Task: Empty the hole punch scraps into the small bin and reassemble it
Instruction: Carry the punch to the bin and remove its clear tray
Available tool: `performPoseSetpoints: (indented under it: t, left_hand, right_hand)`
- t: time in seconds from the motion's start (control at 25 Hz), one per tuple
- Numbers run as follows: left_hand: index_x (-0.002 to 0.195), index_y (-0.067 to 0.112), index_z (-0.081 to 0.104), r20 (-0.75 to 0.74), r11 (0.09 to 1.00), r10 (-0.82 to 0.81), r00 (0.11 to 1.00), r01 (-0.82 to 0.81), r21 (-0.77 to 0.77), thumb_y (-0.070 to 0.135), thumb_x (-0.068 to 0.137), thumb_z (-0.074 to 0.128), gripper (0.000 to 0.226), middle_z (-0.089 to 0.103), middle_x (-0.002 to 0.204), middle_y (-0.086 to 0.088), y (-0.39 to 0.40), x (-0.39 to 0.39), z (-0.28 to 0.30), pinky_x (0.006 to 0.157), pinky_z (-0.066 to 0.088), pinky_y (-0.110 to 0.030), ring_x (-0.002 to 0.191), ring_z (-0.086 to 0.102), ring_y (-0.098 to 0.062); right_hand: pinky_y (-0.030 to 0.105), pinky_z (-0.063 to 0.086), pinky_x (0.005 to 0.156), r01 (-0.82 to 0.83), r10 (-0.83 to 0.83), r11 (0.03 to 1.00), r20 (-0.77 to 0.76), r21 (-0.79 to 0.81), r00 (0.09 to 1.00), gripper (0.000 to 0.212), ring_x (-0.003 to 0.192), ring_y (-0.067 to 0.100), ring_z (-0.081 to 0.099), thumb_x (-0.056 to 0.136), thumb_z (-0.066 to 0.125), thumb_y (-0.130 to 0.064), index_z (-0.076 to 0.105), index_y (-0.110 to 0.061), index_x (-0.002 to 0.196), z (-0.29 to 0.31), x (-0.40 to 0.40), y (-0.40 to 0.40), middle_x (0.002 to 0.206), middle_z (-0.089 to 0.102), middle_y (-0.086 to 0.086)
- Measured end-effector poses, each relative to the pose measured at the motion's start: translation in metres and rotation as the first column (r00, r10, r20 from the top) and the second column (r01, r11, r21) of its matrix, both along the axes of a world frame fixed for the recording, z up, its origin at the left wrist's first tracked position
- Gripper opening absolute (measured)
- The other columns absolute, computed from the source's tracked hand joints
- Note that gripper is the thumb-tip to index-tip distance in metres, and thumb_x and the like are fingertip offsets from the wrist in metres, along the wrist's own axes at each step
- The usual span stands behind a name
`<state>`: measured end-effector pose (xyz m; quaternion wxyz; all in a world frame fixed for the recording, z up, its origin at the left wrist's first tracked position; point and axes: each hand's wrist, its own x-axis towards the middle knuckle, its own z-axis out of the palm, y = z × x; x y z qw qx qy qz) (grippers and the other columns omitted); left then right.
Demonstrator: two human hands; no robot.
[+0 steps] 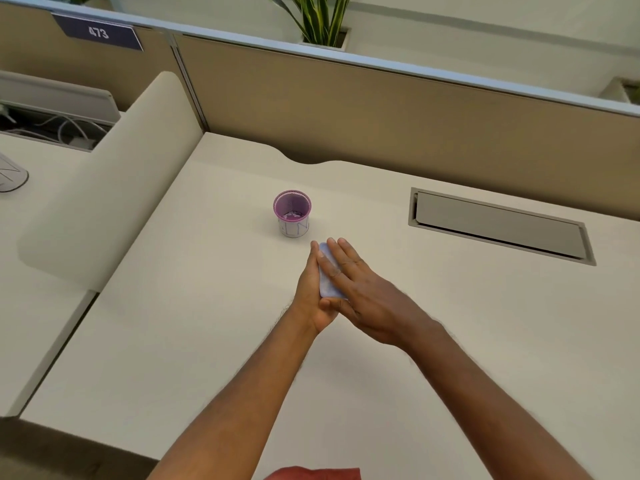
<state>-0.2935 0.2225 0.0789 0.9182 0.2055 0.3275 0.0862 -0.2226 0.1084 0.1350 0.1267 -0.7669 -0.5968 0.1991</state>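
A pale lilac hole punch (328, 282) is pressed between my two hands above the desk. My left hand (311, 296) cups it from below and from the left. My right hand (360, 289) lies flat over its top with the fingers stretched out. Most of the punch is hidden; only a strip of it shows between the palms. The small purple mesh bin (293, 213) stands upright on the desk just beyond my fingertips, to the far left of them. Pale paper scraps lie at its bottom.
A recessed grey cable hatch (498, 225) is set in the desk (194, 323) at the right. A tan partition wall (381, 109) runs along the back. A low beige divider (114, 188) borders the desk on the left, with a neighbouring desk beyond.
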Motion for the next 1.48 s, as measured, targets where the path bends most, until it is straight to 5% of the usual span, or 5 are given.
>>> performPoseSetpoints:
  t: [0.36, 0.72, 0.96, 1.24, 1.48]
  left_hand:
    - [0.101, 0.024, 0.083, -0.105, 1.0, 0.013, 0.994, -0.013, 0.001, 0.066, 0.093, 0.052, 0.053, 0.08, 0.109, -0.004, 0.025, 0.005, -0.009, 0.094, 0.054, -0.034, 0.104, 0.074, -0.021]
    - [0.093, 0.016, 0.081, -0.08, 0.996, 0.086, 0.993, -0.088, -0.022, 0.057, 0.098, 0.047, 0.054, 0.08, 0.084, -0.006, 0.037, 0.009, -0.022, 0.053, 0.062, -0.031, 0.069, 0.077, -0.018]
    - [0.106, 0.012, 0.067, -0.159, 0.998, 0.04, 0.986, -0.031, 0.06, 0.062, 0.098, 0.042, 0.056, 0.078, 0.078, -0.007, 0.042, 0.01, -0.028, 0.056, 0.062, -0.033, 0.063, 0.074, -0.019]
    - [0.105, 0.011, 0.067, -0.138, 0.999, 0.035, 0.99, -0.032, 0.023, 0.059, 0.1, 0.037, 0.057, 0.078, 0.076, -0.007, 0.051, 0.008, -0.029, 0.054, 0.062, -0.03, 0.057, 0.071, -0.018]
    - [0.108, 0.011, 0.067, -0.131, 0.999, 0.036, 0.991, -0.037, -0.001, 0.059, 0.101, 0.035, 0.058, 0.078, 0.076, -0.006, 0.056, 0.01, -0.033, 0.054, 0.061, -0.028, 0.057, 0.071, -0.017]
  right_hand:
    - [0.017, 0.004, 0.122, 0.075, -0.066, 0.997, -0.224, 0.031, 0.972, 0.061, 0.155, -0.001, -0.013, 0.107, 0.024, -0.05, 0.007, -0.031, 0.163, -0.009, 0.006, 0.02, 0.171, -0.002, -0.016]
    - [0.027, 0.029, 0.123, 0.256, -0.162, 0.952, -0.431, 0.169, 0.888, 0.055, 0.154, 0.0, 0.02, 0.107, 0.034, -0.046, 0.026, -0.032, 0.16, -0.018, 0.014, 0.031, 0.166, 0.027, -0.017]
    - [0.027, 0.052, 0.103, 0.647, -0.166, 0.699, -0.811, 0.305, 0.561, 0.036, 0.137, 0.015, 0.053, 0.108, 0.036, -0.034, 0.05, -0.036, 0.141, -0.023, 0.017, 0.045, 0.141, 0.059, -0.02]
    - [0.039, 0.062, 0.087, 0.927, 0.013, 0.292, -0.968, -0.236, -0.25, 0.028, 0.114, 0.028, 0.072, 0.107, 0.047, -0.028, 0.067, -0.018, 0.124, -0.04, 0.025, 0.059, 0.128, 0.071, 0.007]
    - [0.034, 0.063, 0.075, 0.908, -0.015, 0.182, -0.925, -0.377, -0.381, 0.019, 0.103, 0.025, 0.074, 0.102, 0.055, -0.01, 0.069, -0.012, 0.116, -0.064, 0.035, 0.061, 0.118, 0.072, 0.009]
